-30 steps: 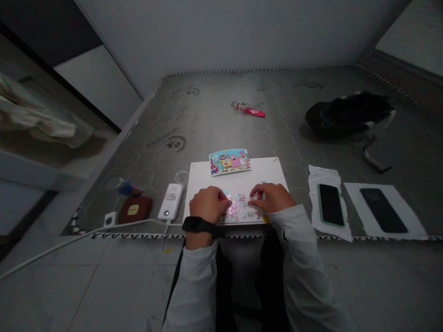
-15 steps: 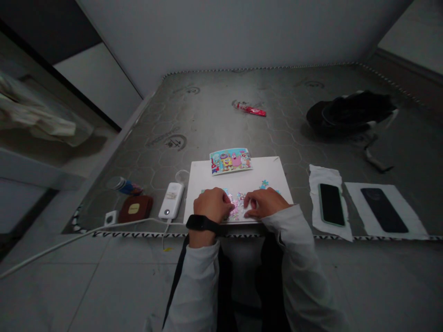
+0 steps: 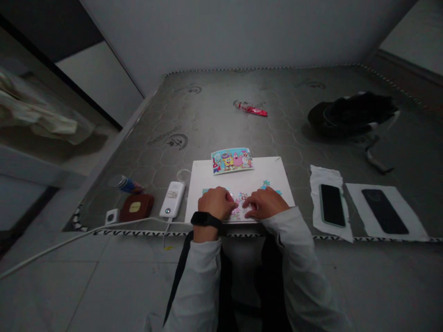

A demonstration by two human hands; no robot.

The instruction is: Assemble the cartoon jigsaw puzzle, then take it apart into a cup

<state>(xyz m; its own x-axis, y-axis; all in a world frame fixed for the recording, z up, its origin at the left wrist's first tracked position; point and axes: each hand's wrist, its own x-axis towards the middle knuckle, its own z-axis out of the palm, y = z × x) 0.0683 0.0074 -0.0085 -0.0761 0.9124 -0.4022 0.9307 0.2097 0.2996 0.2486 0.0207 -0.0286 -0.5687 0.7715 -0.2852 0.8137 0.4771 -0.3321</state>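
Observation:
On a white board (image 3: 201,171) lies a jigsaw puzzle (image 3: 236,213) of small pink and pastel pieces, partly covered by my hands. My left hand (image 3: 217,203), with a dark watch at its wrist, is closed in a pinch at the puzzle's left side; what its fingertips hold is too small to make out. Opposite it, my right hand (image 3: 267,203) curls over the puzzle's right side, its thumb and forefinger apart and close to the pieces. Loose blue pieces (image 3: 266,183) lie just beyond my right hand. A cartoon picture card (image 3: 232,161) rests on the board's far edge.
To the left are a white power bank (image 3: 172,199) with a cable, a brown case (image 3: 136,208) and a small bottle (image 3: 125,184). Two phones (image 3: 332,205) lie on white sheets to the right. A dark bag (image 3: 349,115) and a red-handled item (image 3: 254,110) sit farther back.
My left hand has shifted very slightly right, and its fingertips are nearer my right hand's. The whole view has drifted a little; the objects around have stayed in place.

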